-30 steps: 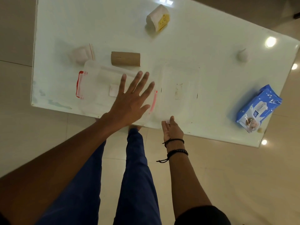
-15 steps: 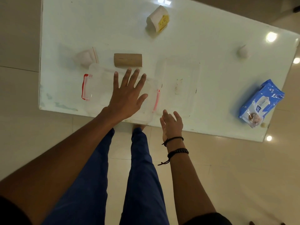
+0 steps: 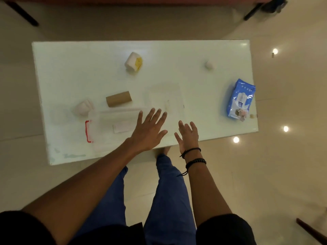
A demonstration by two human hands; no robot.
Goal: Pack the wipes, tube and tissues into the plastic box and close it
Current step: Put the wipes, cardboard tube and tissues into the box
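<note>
While both hands spread empty, the left hand [image 3: 148, 131] seemingly touches the plastic box [image 3: 113, 128].

Glossy white table [image 3: 177, 55] on shiny beige floor [image 3: 265, 174].

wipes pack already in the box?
No, the blue wipes pack lies on the table near its right edge, far from the clear plastic box under the left hand.
</note>
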